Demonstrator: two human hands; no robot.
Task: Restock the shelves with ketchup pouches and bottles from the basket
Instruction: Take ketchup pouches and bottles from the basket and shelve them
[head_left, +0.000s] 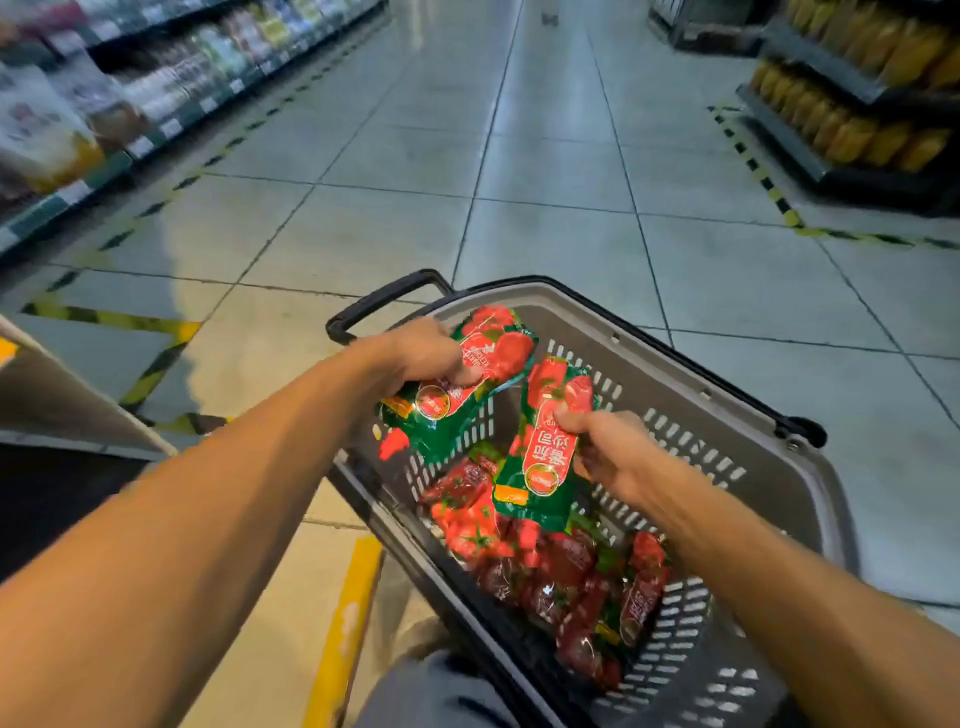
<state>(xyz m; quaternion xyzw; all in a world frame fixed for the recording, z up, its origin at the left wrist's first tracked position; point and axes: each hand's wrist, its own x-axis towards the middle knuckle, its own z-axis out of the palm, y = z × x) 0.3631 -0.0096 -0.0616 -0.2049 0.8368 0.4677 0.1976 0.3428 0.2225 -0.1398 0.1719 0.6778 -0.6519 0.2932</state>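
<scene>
Two ketchup pouches held above a grey basket (810, 499) in a shop aisle.

One green-and-red pouch (467, 379) is gripped by the left hand (415, 358) at centre frame, fingers closed around its edge; a second pouch (545, 447) is pinched at its side by the right hand (613, 457), just to the right. Both are held over the basket, in whose bottom further pouches (561, 571) lie piled at lower centre. Stocked shelves (130, 93) are seen blurred at upper left, and more shelving (857, 104) at upper right.
</scene>
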